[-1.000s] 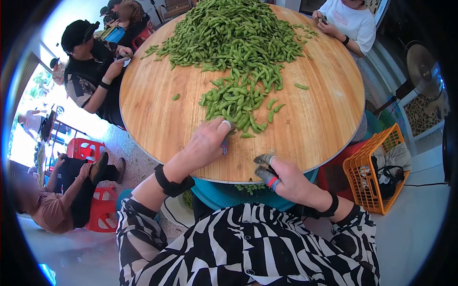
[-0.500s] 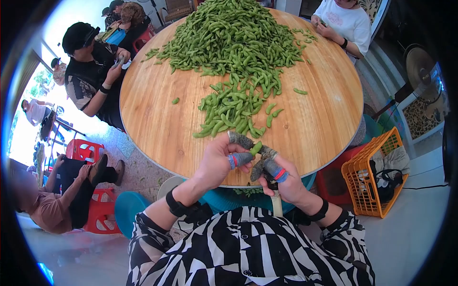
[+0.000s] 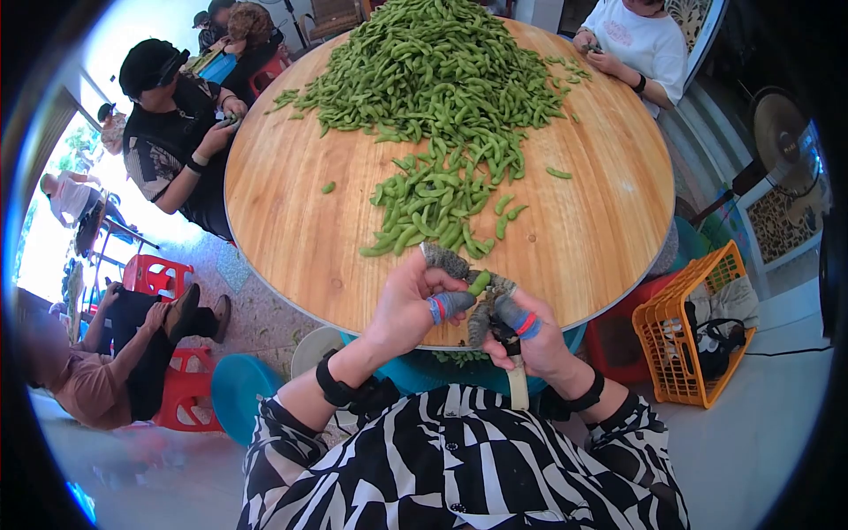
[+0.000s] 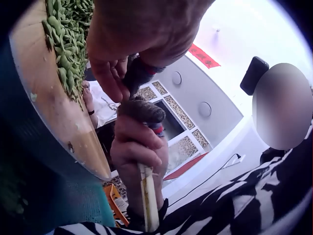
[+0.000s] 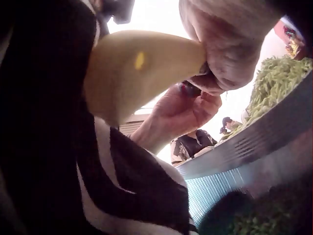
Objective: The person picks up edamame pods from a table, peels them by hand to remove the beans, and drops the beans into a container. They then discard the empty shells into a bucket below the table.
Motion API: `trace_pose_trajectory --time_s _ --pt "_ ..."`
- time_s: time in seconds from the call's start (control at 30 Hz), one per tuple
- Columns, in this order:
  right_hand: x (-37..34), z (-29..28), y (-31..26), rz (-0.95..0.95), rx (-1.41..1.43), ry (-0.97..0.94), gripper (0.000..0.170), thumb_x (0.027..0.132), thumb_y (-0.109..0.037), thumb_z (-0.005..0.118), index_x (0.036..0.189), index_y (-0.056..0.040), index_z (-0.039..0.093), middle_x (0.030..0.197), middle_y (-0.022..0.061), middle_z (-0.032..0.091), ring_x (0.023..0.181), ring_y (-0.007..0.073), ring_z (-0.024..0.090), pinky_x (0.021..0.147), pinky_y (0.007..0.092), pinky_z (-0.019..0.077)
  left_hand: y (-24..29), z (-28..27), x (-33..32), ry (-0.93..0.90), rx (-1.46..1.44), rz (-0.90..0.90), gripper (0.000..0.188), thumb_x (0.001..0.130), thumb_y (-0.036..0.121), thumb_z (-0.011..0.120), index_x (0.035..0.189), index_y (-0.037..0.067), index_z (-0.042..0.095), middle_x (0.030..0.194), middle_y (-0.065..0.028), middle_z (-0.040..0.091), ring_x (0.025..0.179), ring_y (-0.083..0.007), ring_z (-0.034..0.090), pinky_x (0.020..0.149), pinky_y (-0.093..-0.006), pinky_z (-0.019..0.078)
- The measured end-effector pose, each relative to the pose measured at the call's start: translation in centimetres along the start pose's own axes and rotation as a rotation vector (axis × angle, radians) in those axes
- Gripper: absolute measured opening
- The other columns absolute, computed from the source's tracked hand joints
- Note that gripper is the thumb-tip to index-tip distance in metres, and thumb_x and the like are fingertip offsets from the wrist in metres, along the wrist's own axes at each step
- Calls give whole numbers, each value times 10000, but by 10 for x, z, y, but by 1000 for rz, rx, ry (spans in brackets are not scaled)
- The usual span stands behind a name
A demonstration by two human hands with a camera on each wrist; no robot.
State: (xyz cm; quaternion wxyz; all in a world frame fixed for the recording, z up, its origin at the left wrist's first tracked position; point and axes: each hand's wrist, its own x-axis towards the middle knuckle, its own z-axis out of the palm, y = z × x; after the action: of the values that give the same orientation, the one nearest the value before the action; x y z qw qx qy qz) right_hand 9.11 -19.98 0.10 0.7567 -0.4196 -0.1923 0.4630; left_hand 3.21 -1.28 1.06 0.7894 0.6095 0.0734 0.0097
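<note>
A green edamame pod [image 3: 480,283] sits between my two hands, just over the table's near edge. My left hand [image 3: 402,305] pinches it between thumb and forefinger, both in grey finger covers. Close against it, my right hand [image 3: 541,346] has similar covers with red and blue bands, and its fingertips meet the pod. That hand also grips a tool with a flat, pale handle [image 3: 518,387] pointing toward the striped shirt; its working end is hidden by the fingers. In the right wrist view the handle [image 5: 142,68] looms large. Nearest the hands lies a small batch of pods [image 3: 428,208].
A big heap of pods [image 3: 433,79] covers the far part of the round wooden table [image 3: 291,203]. Under the near edge stands a teal basket [image 3: 402,375] with pods in it. An orange crate [image 3: 693,327] is at right. Other people sit around the table.
My left hand has come back from the near pods with one pod, and my right hand has risen to meet it. Over the last half second both hands have barely shifted.
</note>
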Motion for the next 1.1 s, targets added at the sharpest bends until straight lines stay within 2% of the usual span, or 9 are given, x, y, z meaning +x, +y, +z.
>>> trace_pose_trajectory --time_s 0.2,0.37,0.5,0.57,0.67,0.73,0.9,0.97,1.1 --pt "1 6 0 19 32 66 354 988 -205 410 1304 -49 419 671 54 517 500 67 448 398 191 372 -3 1 -5 25 42 61 309 812 -44 639 1077 0 485 868 -93 641 734 -149 623 652 -259 512" --pt "6 -3 1 73 37 92 301 971 -175 447 1236 -37 481 685 49 518 488 66 445 387 189 364 -17 -6 -8 47 552 320 273 805 11 669 1031 -14 519 904 -102 659 814 -153 642 710 -282 514" --pt "7 -5 1 71 174 73 278 954 -164 461 1192 -28 509 722 70 546 463 64 436 376 183 348 -11 3 -9 69 574 395 294 799 -9 662 1048 -8 506 878 -104 659 754 -160 639 661 -269 507" --pt "7 -5 1 64 262 73 279 949 -165 466 1187 -27 512 731 78 553 458 63 435 373 182 343 -1 8 -8 42 76 124 321 783 -40 659 1055 6 494 836 -114 658 688 -166 625 605 -254 492" --pt "8 -9 5 74 325 23 290 944 -166 467 1188 -14 506 722 81 556 453 62 432 372 178 336 -6 0 -4 -36 -179 61 348 767 -68 656 1057 22 484 824 -122 649 649 -156 604 571 -245 478" --pt "7 -12 10 84 397 -96 296 946 -175 463 1179 2 508 726 84 559 454 63 430 374 182 340 -2 -5 -3 -79 -256 11 338 769 -71 655 1046 22 486 833 -121 643 648 -152 602 574 -250 483" --pt "14 -3 8 84 314 22 278 951 -213 443 1099 7 529 729 98 562 470 81 443 372 195 342 -8 -8 -3 -38 -172 -58 323 761 -68 641 1049 12 520 846 -134 619 659 -201 607 570 -284 487" --pt "14 0 10 153 426 126 279 953 -232 436 1066 4 536 730 103 563 477 90 448 372 201 343 -19 -6 -4 24 919 814 333 733 -54 634 1053 3 566 837 -153 595 696 -283 602 574 -330 483" --pt "13 5 7 173 388 156 258 954 -234 419 1025 -17 538 732 113 562 487 114 464 369 215 345 -12 -7 -9 173 995 866 283 725 7 695 999 11 622 825 -160 601 662 -298 604 555 -346 482"
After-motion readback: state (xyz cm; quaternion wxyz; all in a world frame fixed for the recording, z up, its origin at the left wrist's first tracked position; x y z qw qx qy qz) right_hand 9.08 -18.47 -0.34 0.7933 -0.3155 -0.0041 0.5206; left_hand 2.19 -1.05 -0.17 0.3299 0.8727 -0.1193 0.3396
